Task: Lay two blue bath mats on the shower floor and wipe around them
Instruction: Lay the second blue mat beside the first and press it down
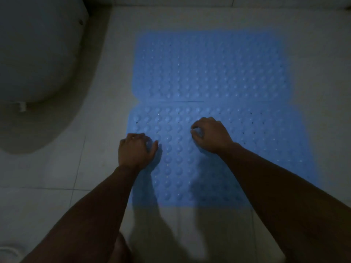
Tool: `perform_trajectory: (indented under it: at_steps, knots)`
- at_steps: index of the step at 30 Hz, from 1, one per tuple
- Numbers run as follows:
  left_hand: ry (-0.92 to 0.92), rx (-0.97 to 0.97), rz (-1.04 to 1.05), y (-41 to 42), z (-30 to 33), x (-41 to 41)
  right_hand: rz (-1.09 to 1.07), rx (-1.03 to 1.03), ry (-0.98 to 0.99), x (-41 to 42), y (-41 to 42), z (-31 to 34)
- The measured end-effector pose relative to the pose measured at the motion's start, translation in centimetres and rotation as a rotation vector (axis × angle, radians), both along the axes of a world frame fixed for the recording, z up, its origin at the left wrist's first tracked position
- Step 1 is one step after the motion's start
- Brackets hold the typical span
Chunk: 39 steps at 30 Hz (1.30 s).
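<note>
Both hands, left hand (135,151) and right hand (210,134), press curled, empty fingers on the near mat (256,149).

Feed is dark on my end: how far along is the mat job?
Done: both mats lie flat on the floor, far mat and near mat meeting edge to edge. In hand: left hand and right hand, fingers curled, press on the near mat. Left: wiping around them; no cloth is visible.

Two blue bath mats (210,67) (256,149), two hands (135,151) (210,134), one toilet (36,54).
</note>
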<state>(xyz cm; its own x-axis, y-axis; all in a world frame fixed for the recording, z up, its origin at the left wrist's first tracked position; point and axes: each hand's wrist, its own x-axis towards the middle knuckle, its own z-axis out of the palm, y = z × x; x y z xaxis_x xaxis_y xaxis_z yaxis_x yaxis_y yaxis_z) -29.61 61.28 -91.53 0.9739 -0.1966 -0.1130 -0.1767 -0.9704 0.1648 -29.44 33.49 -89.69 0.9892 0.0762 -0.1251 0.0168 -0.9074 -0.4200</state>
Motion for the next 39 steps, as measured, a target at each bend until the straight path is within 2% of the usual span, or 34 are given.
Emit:
perform_trajectory:
  at_steps: [4,6,9,13,19,23,26,29,31,33,36,39]
  knots:
    - [-0.071,-0.003,0.001,-1.4,0.5,2.8,-0.019,-0.124,0.063,-0.9,0.1,-0.7]
    - [-0.081,-0.015,-0.041,-3.0,0.0,3.0,-0.076,-0.16,0.033,-2.0,0.6,-2.2]
    - [-0.11,-0.022,-0.09,-5.6,-1.1,2.6,-0.153,-0.209,0.104,-3.8,0.6,-4.6]
    - [-0.148,-0.005,-0.111,-8.0,-2.4,2.6,-0.144,-0.249,0.031,-5.0,-0.1,-5.6]
    - [-0.097,0.023,-0.09,-9.2,-3.1,3.9,-0.146,-0.23,-0.004,-4.8,-0.3,-6.1]
    - [-0.081,0.016,-0.095,-9.4,-3.3,4.2,-0.134,-0.153,0.102,-4.3,-0.6,-5.6]
    - [-0.106,0.013,-0.113,-9.8,-3.0,4.2,-0.112,-0.053,0.308,-2.7,-1.5,-3.5]
    - [-0.111,-0.013,-0.122,-11.4,-1.8,4.3,-0.165,0.162,0.474,1.5,-4.0,0.4]
    - [-0.125,-0.042,-0.127,-13.0,-1.1,4.2,-0.212,0.259,0.41,3.6,-6.2,2.1]
    - [-0.137,-0.086,-0.147,-14.9,-0.7,3.9,-0.244,0.263,0.297,4.0,-8.1,2.6]
    - [-0.106,-0.141,-0.212,-17.9,-1.1,2.8,-0.302,0.201,0.173,2.6,-10.8,1.7]
    - [-0.008,-0.126,-0.28,-20.0,-3.0,-0.1,-0.276,0.039,0.085,0.8,-13.2,0.8]
